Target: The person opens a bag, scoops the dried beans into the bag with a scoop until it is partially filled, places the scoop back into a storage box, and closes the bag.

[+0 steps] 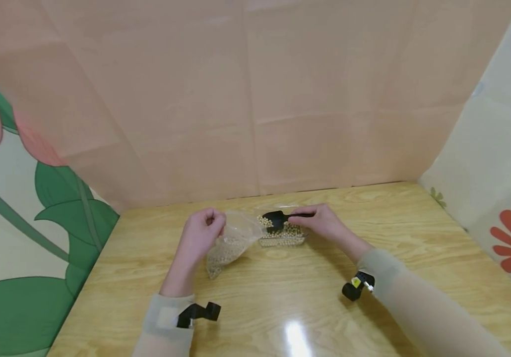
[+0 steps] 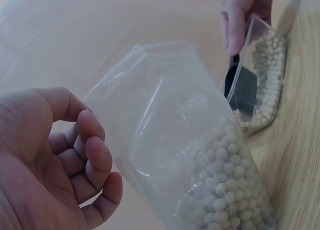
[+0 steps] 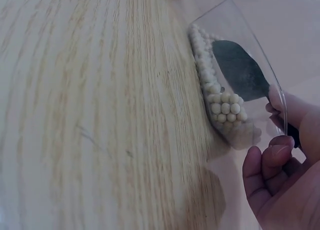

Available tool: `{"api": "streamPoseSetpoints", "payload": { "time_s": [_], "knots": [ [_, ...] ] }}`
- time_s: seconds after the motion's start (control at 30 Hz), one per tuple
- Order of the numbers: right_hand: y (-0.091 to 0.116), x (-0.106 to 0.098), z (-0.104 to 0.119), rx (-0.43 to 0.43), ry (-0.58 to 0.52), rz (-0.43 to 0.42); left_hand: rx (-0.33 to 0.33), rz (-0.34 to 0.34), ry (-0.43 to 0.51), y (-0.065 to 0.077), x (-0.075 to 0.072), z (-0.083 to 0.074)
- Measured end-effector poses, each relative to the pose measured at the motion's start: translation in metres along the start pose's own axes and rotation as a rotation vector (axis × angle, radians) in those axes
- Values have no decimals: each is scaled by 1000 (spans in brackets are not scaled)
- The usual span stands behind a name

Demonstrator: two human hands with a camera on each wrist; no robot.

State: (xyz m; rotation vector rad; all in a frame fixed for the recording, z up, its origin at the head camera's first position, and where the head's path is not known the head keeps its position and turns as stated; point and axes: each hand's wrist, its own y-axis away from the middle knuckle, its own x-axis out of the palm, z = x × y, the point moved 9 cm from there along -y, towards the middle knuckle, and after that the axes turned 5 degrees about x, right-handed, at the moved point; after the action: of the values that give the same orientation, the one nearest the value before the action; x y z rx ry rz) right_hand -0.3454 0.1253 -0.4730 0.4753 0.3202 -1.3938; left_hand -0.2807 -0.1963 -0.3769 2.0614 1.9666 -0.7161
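My left hand point(image 1: 199, 235) pinches the upper edge of a clear plastic bag point(image 1: 234, 240). Small round cream-coloured balls point(image 2: 232, 175) fill the bag's lower part. Just right of the bag, a clear box point(image 1: 283, 239) with more of these balls stands on the table. A black scoop point(image 1: 276, 220) is inside the box, its blade among or just over the balls. My right hand point(image 1: 322, 221) grips the scoop's handle at the box's right rim. In the right wrist view the scoop blade point(image 3: 240, 70) shows through the clear wall.
The wooden table point(image 1: 264, 297) runs back to a pinkish cloth-like backdrop point(image 1: 255, 124). Walls with printed flowers and leaves stand left and right. Each forearm carries a black wrist camera point(image 1: 199, 313) on its cuff.
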Motion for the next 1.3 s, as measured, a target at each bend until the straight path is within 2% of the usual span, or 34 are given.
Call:
{"api": "streamPoseSetpoints", "payload": {
  "time_s": [0.37,0.6,0.77,0.97,1.1,1.3],
  "knots": [
    [4,7,-3,-13,-19,66,-33,-9,7,-1,-3,3],
    [9,6,-5,-11,-57,101,-4,-9,-5,-6,-4,0],
    [10,5,-8,-8,-63,92,0,-14,-18,-9,-5,0],
    [12,6,-9,0,-162,75,-16,-17,-22,-9,-6,0],
    [15,8,-11,35,-246,67,-18,-22,-24,-10,-8,0],
    [19,3,-17,76,-293,57,-26,-26,-22,-10,-8,1]
  ]
}}
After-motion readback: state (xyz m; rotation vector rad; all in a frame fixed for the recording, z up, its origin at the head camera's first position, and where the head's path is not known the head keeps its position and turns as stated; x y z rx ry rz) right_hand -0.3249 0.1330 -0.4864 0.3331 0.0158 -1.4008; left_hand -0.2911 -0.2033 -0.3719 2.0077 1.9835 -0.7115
